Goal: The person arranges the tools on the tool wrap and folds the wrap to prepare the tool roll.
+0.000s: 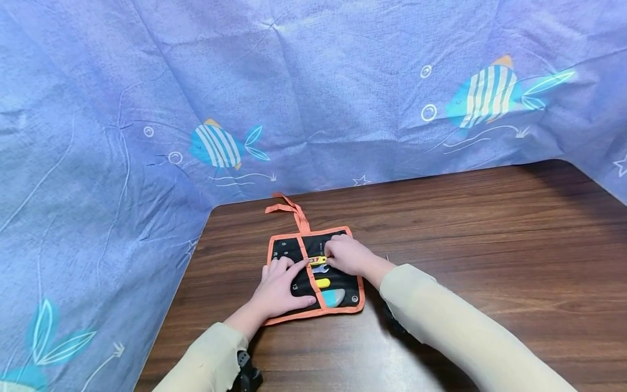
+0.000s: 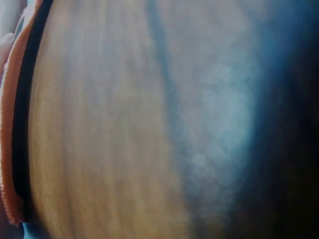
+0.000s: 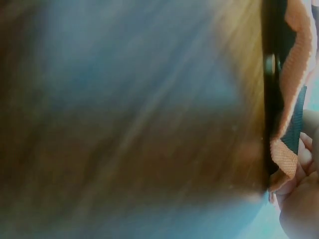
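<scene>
A black tool roll (image 1: pixel 338 238) with orange edging lies unfolded on the table. My left hand (image 1: pixel 280 287) rests on its left part, fingers spread, fingertips beside the middle orange strip. At the upper right of the roll is my right hand (image 1: pixel 350 254), fingers curled, their tips at the end of a yellow tool with a red label (image 1: pixel 317 261). Below that, an open-end wrench (image 1: pixel 320 269), a yellow handle (image 1: pixel 323 283) and a teal and grey rounded tool (image 1: pixel 334 298) stick out of the pockets. My right hand (image 3: pixel 301 199) hides part of the roll's upper right.
Orange tie straps (image 1: pixel 300 215) trail from the roll's far edge. The brown wooden table (image 1: pixel 490 245) extends to the right. A blue fish-print cloth (image 1: pixel 313 98) hangs behind and along the left side. Both wrist views mostly show blurred tabletop.
</scene>
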Action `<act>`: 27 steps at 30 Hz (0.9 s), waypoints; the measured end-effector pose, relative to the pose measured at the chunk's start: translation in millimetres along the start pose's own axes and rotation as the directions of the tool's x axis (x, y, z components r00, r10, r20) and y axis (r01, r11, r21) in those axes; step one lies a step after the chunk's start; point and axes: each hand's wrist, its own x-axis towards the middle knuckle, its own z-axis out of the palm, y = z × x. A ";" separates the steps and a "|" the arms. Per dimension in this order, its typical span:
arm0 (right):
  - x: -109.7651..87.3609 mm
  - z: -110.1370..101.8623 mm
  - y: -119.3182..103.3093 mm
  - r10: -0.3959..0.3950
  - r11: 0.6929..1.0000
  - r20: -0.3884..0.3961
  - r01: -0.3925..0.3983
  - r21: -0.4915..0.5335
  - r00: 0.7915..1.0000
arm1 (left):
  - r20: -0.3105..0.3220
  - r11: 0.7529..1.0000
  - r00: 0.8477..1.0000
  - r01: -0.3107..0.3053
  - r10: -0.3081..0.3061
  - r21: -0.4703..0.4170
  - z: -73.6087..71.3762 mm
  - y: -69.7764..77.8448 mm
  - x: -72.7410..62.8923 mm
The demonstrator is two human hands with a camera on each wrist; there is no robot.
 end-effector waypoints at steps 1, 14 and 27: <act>0.3 0.1 -0.3 0.003 1.000 0.000 -0.003 -0.002 1.000 | 0.001 1.000 1.000 -0.001 0.001 -0.001 0.2 -0.1 0.1; 6.8 5.1 -9.4 0.006 1.000 -0.016 -0.006 -0.009 1.000 | -0.004 1.000 1.000 -0.017 0.017 0.003 -0.1 -1.4 0.0; 14.0 11.0 -17.6 0.006 1.000 -0.032 -0.006 0.020 0.999 | 0.009 1.000 1.000 -0.003 0.003 0.009 -0.3 -2.6 0.8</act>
